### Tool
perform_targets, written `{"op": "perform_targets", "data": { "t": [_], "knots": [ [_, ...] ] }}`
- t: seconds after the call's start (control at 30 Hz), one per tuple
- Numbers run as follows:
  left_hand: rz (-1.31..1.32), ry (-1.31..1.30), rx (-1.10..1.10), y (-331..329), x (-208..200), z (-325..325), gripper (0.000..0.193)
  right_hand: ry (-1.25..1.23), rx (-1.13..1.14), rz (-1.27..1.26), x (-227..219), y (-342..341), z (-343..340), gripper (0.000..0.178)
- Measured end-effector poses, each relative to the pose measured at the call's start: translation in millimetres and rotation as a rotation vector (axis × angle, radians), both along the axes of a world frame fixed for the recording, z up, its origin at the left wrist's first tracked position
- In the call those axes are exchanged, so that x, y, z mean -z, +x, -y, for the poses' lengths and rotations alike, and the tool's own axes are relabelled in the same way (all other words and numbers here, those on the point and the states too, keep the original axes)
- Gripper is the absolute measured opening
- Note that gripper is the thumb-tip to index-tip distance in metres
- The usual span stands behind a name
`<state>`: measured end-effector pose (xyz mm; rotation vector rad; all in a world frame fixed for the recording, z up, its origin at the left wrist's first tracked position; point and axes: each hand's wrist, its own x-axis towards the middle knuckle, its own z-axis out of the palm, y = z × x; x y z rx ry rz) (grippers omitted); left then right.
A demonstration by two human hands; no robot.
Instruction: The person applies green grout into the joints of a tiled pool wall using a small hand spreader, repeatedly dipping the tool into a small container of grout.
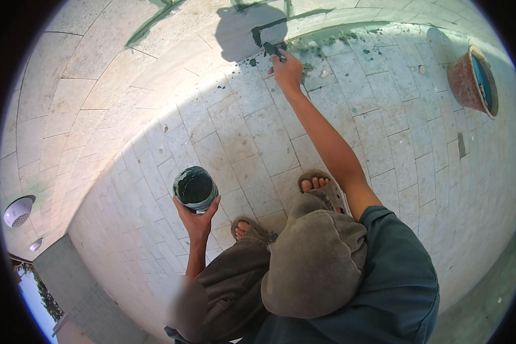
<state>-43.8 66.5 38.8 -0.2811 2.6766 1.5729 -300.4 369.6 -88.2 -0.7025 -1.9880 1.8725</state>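
Note:
My left hand (197,221) grips a round tub (205,201) from below. Dark green paste (195,186) is inside it and smeared round its rim. My right arm reaches far forward to the foot of the tiled wall, where my right hand (288,71) is closed round a small tool (281,56). Dark green stuff covers the tool's working end, so its exact kind cannot be made out. Just beyond it, a wet dark green line (260,31) runs along a wall joint. Green blobs (253,62) lie on the tiles beside the tool.
A reddish-brown bucket (463,83) with something blue inside stands at the right near the wall. Pale tiles (269,155) pave the floor, green-spattered along the wall's foot. Two round white fixtures (19,211) sit in the wall at the left. My sandalled feet (313,184) are below me.

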Motion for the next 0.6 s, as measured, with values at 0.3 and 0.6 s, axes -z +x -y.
{"op": "perform_targets", "data": {
  "t": [0.3, 0.6],
  "knots": [
    [-0.007, 0.006, 0.015, -3.0, 2.4, -4.8, 0.084, -0.645, -0.07, 0.167, 14.7, -34.1, -0.9, 0.017],
    [-0.041, 0.073, -0.008, -7.6, -0.6, -10.4, 0.08, -0.809, -0.13, 0.034, 11.1, -33.7, -14.6, 0.021]
  ]
}}
